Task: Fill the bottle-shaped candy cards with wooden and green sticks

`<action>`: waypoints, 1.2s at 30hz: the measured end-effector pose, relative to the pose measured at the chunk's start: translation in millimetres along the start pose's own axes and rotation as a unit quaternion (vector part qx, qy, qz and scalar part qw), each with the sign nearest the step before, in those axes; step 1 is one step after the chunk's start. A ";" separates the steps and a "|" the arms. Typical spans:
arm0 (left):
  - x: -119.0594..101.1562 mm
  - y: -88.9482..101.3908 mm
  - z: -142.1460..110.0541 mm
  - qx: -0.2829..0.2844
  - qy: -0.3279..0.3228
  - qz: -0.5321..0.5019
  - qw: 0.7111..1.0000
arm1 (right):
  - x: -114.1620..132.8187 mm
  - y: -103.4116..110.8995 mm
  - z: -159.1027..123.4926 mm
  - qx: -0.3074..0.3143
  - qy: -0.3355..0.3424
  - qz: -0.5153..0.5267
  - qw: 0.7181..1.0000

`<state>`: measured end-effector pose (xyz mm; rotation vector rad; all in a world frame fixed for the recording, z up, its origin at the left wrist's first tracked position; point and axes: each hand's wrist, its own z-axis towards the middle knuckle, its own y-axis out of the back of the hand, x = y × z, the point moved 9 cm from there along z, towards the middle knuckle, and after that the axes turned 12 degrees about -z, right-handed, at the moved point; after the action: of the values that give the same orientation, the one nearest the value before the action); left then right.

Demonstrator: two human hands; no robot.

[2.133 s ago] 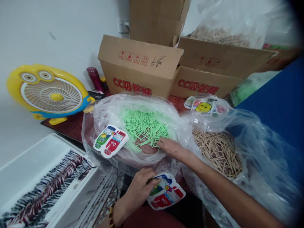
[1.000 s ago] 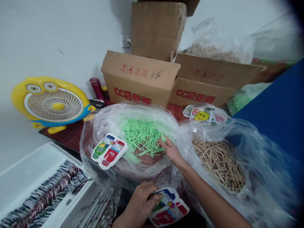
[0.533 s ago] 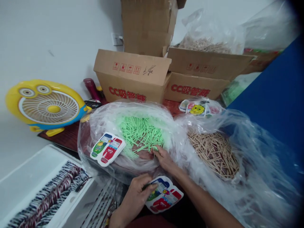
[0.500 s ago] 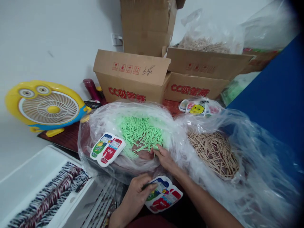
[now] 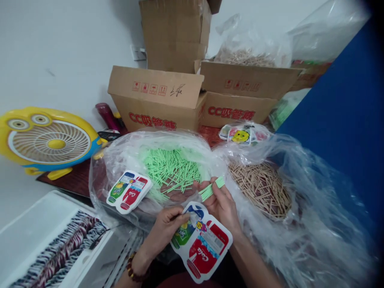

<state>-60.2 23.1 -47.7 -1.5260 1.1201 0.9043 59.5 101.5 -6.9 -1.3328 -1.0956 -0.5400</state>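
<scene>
My left hand [image 5: 168, 228] pinches the upper left edge of a bottle-shaped printed packet [image 5: 207, 248], with a green Sprite picture and a red Cola picture on it. To its right, my right hand [image 5: 223, 204] is closed on a small bundle of light green sticks [image 5: 211, 189], held just above the packet. Beyond both hands lies a pile of loose green sticks [image 5: 172, 168] in a clear plastic bag [image 5: 126, 152]. A second packet of the same print [image 5: 129, 192] rests on the bag's left side.
Brown sticks [image 5: 261, 188] fill another plastic bag at the right. Cardboard boxes [image 5: 156, 88] stand along the back. A yellow fan [image 5: 54, 140] is at the left, above a white foam box [image 5: 36, 216] of striped packets. A blue panel [image 5: 336, 104] rises on the right.
My right hand has come back from the green pile with a bundle of sticks. The left hand has raised the packet and brought it closer. The view has shifted slightly right.
</scene>
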 end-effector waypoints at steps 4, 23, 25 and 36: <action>-2.2 -4.7 3.4 -0.009 -0.018 0.013 1.000 | -13.0 5.8 -12.0 -0.012 -0.047 0.011 0.999; -3.0 -20.3 44.9 0.012 0.008 -0.188 0.982 | 58.1 -8.1 2.3 0.221 0.065 -0.411 0.882; -3.1 -24.0 50.1 0.023 0.004 -0.203 0.979 | 66.3 -13.0 0.3 0.260 0.115 -0.545 0.789; -20.4 -25.1 64.9 0.007 -0.072 -0.225 0.972 | 99.0 -32.2 -0.1 0.281 0.244 -0.655 0.657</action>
<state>-42.9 92.5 -36.1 -1.5879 0.6355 0.6773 75.7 120.3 94.3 0.3876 -1.4482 -1.3520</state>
